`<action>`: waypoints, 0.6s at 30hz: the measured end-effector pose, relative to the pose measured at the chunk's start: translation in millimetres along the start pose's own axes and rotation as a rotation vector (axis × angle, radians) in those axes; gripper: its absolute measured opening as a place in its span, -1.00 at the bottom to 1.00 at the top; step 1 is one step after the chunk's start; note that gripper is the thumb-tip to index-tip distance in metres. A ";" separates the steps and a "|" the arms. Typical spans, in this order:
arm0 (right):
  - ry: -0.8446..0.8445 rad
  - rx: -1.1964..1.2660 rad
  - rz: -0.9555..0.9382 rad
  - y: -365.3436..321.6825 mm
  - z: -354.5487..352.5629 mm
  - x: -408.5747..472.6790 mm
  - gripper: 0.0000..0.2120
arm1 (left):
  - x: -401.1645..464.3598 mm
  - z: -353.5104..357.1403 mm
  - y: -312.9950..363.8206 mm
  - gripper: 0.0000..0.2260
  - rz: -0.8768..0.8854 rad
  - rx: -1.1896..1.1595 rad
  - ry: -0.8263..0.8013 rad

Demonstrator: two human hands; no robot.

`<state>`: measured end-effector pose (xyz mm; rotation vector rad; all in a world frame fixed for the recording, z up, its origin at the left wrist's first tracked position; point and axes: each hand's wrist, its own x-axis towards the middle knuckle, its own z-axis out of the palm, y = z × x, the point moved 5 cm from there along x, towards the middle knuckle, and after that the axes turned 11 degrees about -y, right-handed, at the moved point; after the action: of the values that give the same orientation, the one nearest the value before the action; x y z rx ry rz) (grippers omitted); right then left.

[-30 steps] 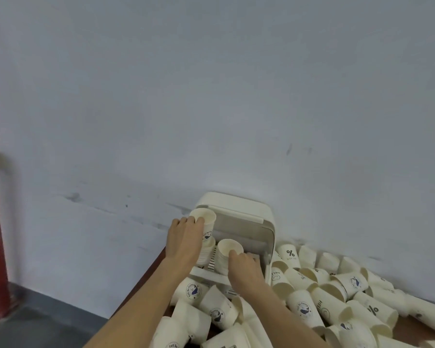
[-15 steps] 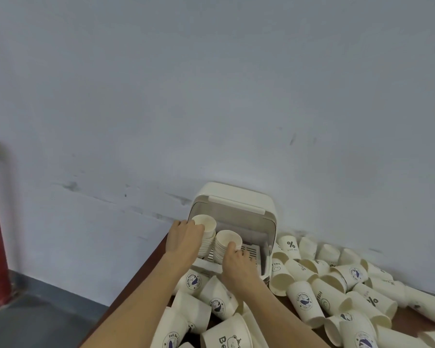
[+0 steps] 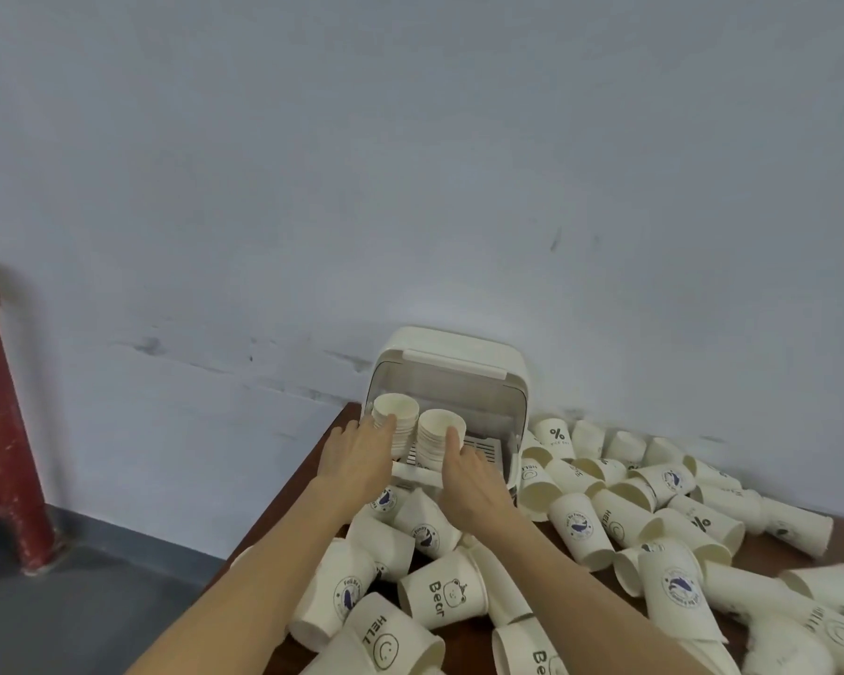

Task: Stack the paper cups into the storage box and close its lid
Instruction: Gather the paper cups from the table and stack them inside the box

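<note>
In the cream storage box (image 3: 451,382), lid raised, stand two stacks of white paper cups (image 3: 395,426), the left hand (image 3: 359,453) and right hand (image 3: 466,472) each curled around one.

I see a pale grey-blue wall (image 3: 410,163) with dark scuffs, a red post (image 3: 1,431) at left on grey floor (image 3: 69,616), and a brown tabletop (image 3: 313,479).

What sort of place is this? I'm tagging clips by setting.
Probably a plain back room or utility space, not a kitchen: a bare, scuffed pale wall, a grey floor beside a worn red post, and a brown table heaped with loose paper cups.
</note>
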<state>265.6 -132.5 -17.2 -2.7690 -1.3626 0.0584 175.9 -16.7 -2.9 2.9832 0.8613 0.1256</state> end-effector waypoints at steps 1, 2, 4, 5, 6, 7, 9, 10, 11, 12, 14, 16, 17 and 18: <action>-0.002 0.003 -0.008 -2.1 -3.2 -6.1 -0.35 | -6.4 -2.1 0.6 -0.52 0.005 -0.007 0.006; -0.001 0.012 -0.017 -4.3 -6.3 -12.6 -0.42 | -13.3 -4.0 1.4 -0.56 0.012 -0.015 0.008; 0.009 0.021 -0.036 -8.9 -12.2 -26.7 -0.55 | -27.6 -8.3 1.4 -0.67 0.029 -0.023 0.003; 0.011 0.016 -0.046 -11.1 -14.5 -34.4 -0.60 | -35.4 -10.6 0.1 -0.71 0.035 -0.026 0.004; 0.012 0.012 -0.055 -13.1 -16.5 -41.6 -0.62 | -43.0 -13.8 -2.5 -0.75 0.039 -0.033 0.011; 0.011 0.014 -0.063 -14.6 -18.5 -48.5 -0.64 | -50.4 -17.3 -6.1 -0.78 0.040 -0.046 0.017; 0.011 0.032 -0.077 -16.3 -22.5 -62.6 -0.64 | -65.0 -24.1 -15.0 -0.80 0.029 -0.081 0.019; 0.013 0.042 -0.083 -16.7 -24.2 -69.3 -0.62 | -72.6 -26.7 -19.0 -0.79 0.023 -0.094 0.016; 0.016 0.052 -0.084 -16.9 -25.4 -75.8 -0.59 | -80.1 -28.5 -22.3 -0.77 0.019 -0.105 0.012; 0.017 0.063 -0.081 -16.8 -26.6 -81.8 -0.56 | -87.4 -29.6 -24.5 -0.74 0.018 -0.117 0.008; 0.009 0.079 -0.072 -17.5 -28.4 -94.5 -0.53 | -102.4 -29.3 -25.0 -0.70 0.022 -0.142 -0.003; 0.004 0.082 -0.066 -18.7 -31.0 -107.3 -0.52 | -117.2 -27.0 -19.7 -0.68 0.044 -0.142 -0.010; 0.004 0.083 -0.062 -19.0 -32.3 -113.6 -0.52 | -124.3 -25.6 -15.3 -0.67 0.060 -0.139 -0.012; 0.001 0.085 -0.057 -18.9 -33.0 -119.5 -0.52 | -131.0 -24.7 -10.6 -0.66 0.074 -0.138 -0.011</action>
<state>179.6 -216.8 18.1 -2.6595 -1.4036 0.1095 57.6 -77.4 12.2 2.8841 0.7101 0.1628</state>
